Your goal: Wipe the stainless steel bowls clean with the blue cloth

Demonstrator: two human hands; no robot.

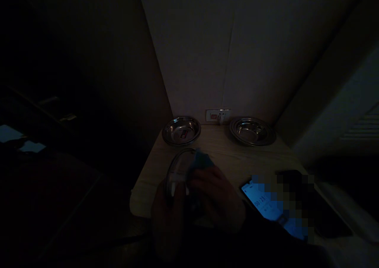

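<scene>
Dim light leaves much of the detail dark. My left hand (168, 214) grips the near rim of a shiny metal bowl (179, 167), which is tilted up over the near part of the table. A blue-green cloth (201, 160) is bunched in my right hand (219, 197), whose fingers are closed round it. The cloth is at the bowl's right side; shadow hides exactly where it touches. Both hands cover the lower part of the bowl.
On the small wooden table (220, 157), a metal bowl with a label (181, 131) stands at the back left and stacked metal bowls (251, 131) at the back right. A lit phone (265, 201) lies at right, beside a dark flat object (328, 216). Behind is a wall socket (218, 115).
</scene>
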